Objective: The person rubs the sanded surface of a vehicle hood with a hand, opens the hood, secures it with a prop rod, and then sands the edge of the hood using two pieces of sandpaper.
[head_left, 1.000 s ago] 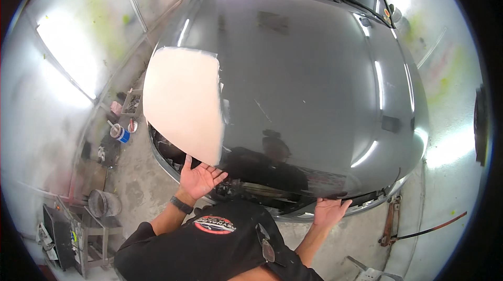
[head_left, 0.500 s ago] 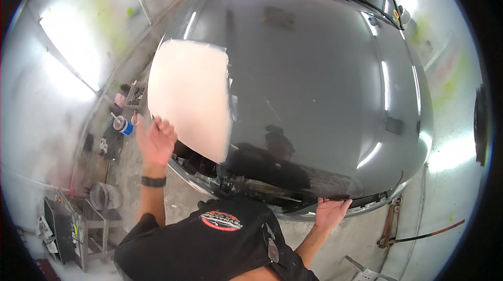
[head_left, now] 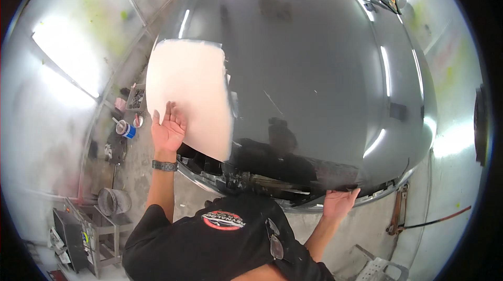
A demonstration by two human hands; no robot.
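Your left hand (head_left: pixel 168 131) has moved up from beside the patch's near left corner to over the near left part of the pale beige patch (head_left: pixel 191 79) on the car hood (head_left: pixel 298 82). Its palm faces up, the fingers loosely spread and the thumb apart; you can't tell whether the fingertips touch. Your right hand (head_left: pixel 339 203) stays at the hood's near edge, right of the middle, palm up, with its fingers hidden beneath, so you can't tell whether they grip. The hood fills the middle of the scene, a dark gap showing under its near edge, with the patch on its left side. A wristwatch (head_left: pixel 164 165) circles your left wrist. Well to the left, a blue-banded tub (head_left: pixel 126 129) stands on the floor.
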